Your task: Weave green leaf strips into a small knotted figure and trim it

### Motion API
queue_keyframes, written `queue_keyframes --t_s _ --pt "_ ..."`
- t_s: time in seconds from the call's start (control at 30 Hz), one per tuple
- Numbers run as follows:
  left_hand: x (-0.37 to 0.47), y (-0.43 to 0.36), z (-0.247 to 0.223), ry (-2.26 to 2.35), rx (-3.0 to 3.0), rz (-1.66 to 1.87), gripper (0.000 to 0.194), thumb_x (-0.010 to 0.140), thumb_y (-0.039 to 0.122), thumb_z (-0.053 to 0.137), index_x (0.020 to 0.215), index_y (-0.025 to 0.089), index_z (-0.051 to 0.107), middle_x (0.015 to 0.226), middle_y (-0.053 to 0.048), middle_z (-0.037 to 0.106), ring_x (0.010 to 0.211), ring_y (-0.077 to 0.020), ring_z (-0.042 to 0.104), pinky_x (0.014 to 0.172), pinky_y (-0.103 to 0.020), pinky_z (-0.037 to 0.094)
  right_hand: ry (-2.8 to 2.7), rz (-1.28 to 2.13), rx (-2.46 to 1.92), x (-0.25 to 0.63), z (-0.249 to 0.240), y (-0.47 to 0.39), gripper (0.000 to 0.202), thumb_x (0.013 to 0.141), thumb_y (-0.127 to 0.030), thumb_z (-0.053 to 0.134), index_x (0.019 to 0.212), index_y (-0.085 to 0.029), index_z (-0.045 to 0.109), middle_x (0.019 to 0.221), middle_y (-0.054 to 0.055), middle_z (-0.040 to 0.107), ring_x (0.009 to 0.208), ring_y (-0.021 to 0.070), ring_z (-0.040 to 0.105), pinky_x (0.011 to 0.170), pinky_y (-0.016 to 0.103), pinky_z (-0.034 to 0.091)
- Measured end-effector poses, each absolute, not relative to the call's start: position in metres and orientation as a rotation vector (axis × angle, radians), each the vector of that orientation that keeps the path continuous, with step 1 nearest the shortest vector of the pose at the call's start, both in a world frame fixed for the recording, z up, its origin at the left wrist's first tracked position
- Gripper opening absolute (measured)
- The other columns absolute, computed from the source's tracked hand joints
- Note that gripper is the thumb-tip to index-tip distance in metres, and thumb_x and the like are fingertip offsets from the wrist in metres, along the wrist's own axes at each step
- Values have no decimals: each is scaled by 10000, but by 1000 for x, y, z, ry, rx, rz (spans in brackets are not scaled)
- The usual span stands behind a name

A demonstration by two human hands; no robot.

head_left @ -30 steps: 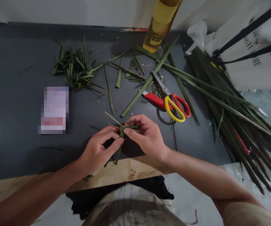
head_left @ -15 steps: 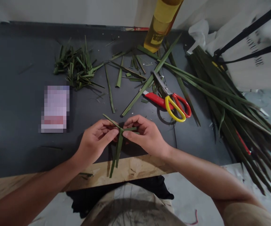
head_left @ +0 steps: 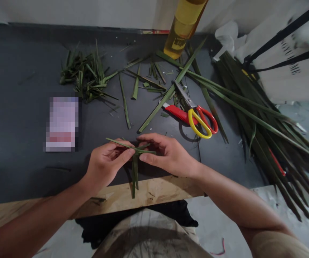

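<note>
Both hands work together over the near edge of the dark grey tabletop [head_left: 22, 172], close to its wooden border [head_left: 154, 191]. Left hand [head_left: 106, 161]: thumb and fingers pinch the folded leaf-strip piece [head_left: 136, 153] at its crossing. Right hand [head_left: 170, 154]: fingers extended along the far side, thumb along the near side, strip ends between them; whether it applies grip, I cannot tell. Position of piece: between my two hands, tails pointing toward me over the wooden border.

Changes within the last half second: the thin strip on the left side has swung from a steep far-left angle to a flatter line across my left fingers. The two tails, previously slanted left, now point almost straight toward me. Strip ends on the right now cross in view above my right thumb, and my right fingers have straightened. I judge that the piece has been turned at its crossing and that my left hand now carries most of the hold, leaving the right free to adjust strip ends.

Unchanged: scissors [head_left: 191, 104] lie beyond my right hand against a red-handled cutter [head_left: 178, 114]; the leaf bundle [head_left: 256, 118] lies far right; the heap of folded leaf strips [head_left: 90, 77] lies far left.
</note>
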State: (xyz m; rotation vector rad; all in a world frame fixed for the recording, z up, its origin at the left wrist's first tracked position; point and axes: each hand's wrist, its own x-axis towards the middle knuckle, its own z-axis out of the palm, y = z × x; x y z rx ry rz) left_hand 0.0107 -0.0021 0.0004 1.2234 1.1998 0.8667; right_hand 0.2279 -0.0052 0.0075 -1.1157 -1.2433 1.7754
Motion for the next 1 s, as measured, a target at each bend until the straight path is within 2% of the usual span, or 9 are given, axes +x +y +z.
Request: queue_keyframes --t_s 0.23,0.4,0.53,0.63,0.7,0.83,1.0 --pt "11 -2 0 1188 1293 869 90 846 304 807 848 214 801 825 -25 787 736 -181 726 655 -286 604 -1314 1801 -1174 226 9 -5 324 846 -466 850 991 -187 776 840 -2 740 734 132 626 691 269 515" --pt "12 0 -1 1124 1275 889 36 838 249 802 817 221 809 835 -31 799 776 -187 740 674 -284 607 -1252 1814 -1223 225 11 -6 295 821 -446 859 916 -182 768 716 -29 663 648 109 556 598 240 444" --pt "12 -1 0 1127 1279 869 84 872 261 785 797 226 799 846 -34 810 815 -201 758 721 -301 630 -1157 1901 -1291 224 12 -6 348 789 -481 886 894 -177 753 638 -38 632 567 101 547 535 233 428" --pt "12 -4 1 1185 1314 888 108 935 303 732 894 225 795 901 -36 794 774 -181 738 693 -295 623 -1079 1886 -1275 224 12 -3 383 770 -519 898 857 -182 738 593 -44 621 526 106 560 517 239 450" --pt "10 -6 2 1186 1358 940 100 964 287 701 953 227 781 967 -40 773 816 -177 736 724 -297 625 -1041 1840 -1261 224 12 -1 388 759 -525 906 831 -186 733 592 -44 625 521 106 570 519 243 468" --pt "9 -7 1 1142 1590 914 50 942 222 740 905 231 771 1003 -44 748 931 -187 734 814 -302 598 -1006 1780 -1293 225 12 2 382 732 -510 928 806 -191 731 593 -48 628 527 107 573 526 251 481" --pt "11 -7 -2 1110 1708 886 61 923 169 760 929 228 744 950 -14 741 887 -151 721 812 -268 575 -999 1761 -1301 225 12 2 365 739 -492 925 810 -190 733 589 -51 622 518 104 560 532 256 463"
